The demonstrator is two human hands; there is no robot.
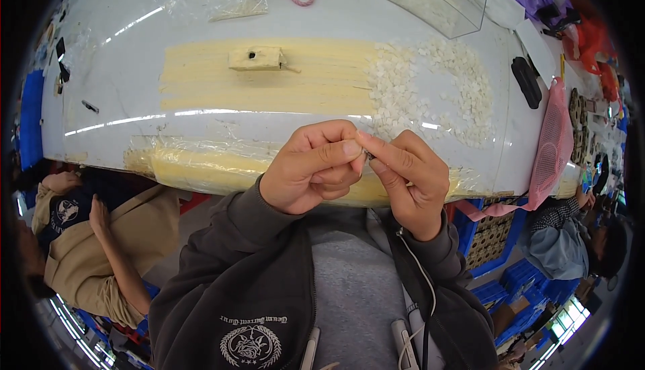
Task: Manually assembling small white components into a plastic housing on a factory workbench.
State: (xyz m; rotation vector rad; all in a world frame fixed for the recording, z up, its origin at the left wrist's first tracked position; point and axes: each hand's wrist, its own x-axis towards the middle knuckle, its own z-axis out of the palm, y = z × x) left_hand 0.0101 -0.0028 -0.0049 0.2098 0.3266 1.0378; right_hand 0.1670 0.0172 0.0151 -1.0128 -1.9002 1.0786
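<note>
Both hands, left and right, pinch a tiny part near the white pile; keep fingertips tight, work steadily.

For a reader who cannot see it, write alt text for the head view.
Left hand and right hand pinch a tiny dark part together above a white table. Small white pieces lie scattered behind them, beside yellowish tape strips.
</note>
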